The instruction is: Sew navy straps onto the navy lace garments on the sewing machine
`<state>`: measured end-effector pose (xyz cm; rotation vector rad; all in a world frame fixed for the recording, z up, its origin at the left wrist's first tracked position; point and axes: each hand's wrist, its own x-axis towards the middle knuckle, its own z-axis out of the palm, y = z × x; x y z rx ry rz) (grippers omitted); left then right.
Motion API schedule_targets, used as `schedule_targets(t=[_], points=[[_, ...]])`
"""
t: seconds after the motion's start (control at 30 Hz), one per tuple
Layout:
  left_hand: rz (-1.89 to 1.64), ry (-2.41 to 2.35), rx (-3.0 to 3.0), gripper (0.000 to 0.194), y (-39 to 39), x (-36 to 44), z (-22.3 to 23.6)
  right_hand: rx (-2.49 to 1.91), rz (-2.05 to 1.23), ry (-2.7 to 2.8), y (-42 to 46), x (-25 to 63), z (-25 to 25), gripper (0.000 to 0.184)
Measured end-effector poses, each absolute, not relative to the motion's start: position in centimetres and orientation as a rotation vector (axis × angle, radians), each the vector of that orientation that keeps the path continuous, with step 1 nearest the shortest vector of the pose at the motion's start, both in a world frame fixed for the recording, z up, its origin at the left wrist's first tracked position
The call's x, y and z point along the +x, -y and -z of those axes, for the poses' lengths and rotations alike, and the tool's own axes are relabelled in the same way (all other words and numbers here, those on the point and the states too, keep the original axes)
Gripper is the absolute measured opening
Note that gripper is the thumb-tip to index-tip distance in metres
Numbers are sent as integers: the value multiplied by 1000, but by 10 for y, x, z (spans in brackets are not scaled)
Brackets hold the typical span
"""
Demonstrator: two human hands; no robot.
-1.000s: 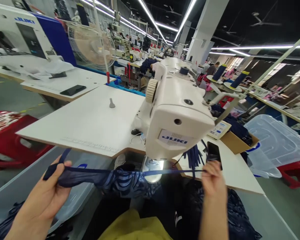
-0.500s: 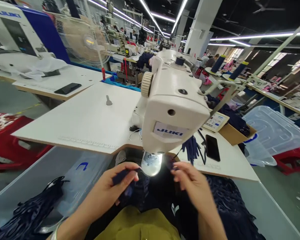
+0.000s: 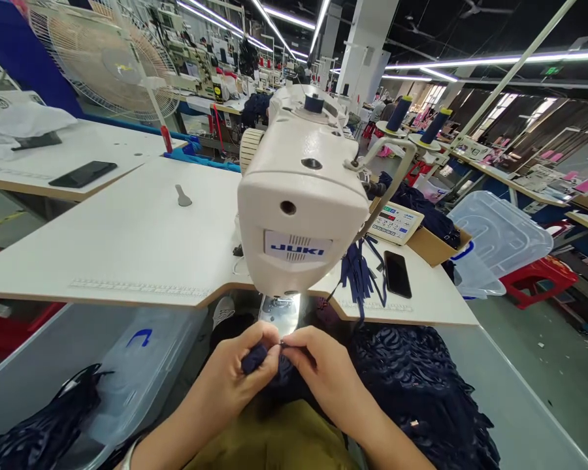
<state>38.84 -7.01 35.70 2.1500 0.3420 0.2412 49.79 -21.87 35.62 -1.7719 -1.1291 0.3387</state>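
My left hand (image 3: 247, 369) is closed around a bunched navy fabric strip (image 3: 255, 358), with thumb and forefinger pinched at its front. My right hand (image 3: 321, 365) is closed too, its thumb and forefinger pinching a small dark end of the strip against the left fingertips. Both hands meet just in front of the lit metal needle plate (image 3: 280, 316) of a white sewing machine (image 3: 304, 202). Most of the fabric is hidden in the left palm. The needle cannot be made out behind the machine head.
Around the machine is a white tabletop (image 3: 127, 241) with a flat grey tool (image 3: 183, 196). To the right lie navy strips (image 3: 357, 271), a phone (image 3: 398, 274) and a control panel (image 3: 396, 222). Below the table are a heap of navy strips (image 3: 421, 385) and a clear plastic bin (image 3: 161, 352).
My hands have come together from either side of the needle plate and now touch at the fingertips. The view has shifted, so the machine appears further left.
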Motion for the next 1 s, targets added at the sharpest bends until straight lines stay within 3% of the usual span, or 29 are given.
schedule_targets(t=[0.1, 0.2, 0.4, 0.67, 1.0], points=[[-329, -320, 2279, 13, 72, 387, -349, -1734, -371, 1129, 220, 497, -353, 14], [-450, -202, 2374, 9, 73, 386, -344, -1647, -632, 974, 222, 499, -349, 18], [-357, 38, 2326, 21, 71, 386, -347, -1481, -1015, 762, 225, 507, -351, 26], [-207, 44, 2276, 27, 72, 386, -356, -1751, -801, 1045, 232, 507, -368, 18], [-151, -135, 2220, 14, 77, 385, -361, -1924, -547, 1168, 223, 500, -366, 12]])
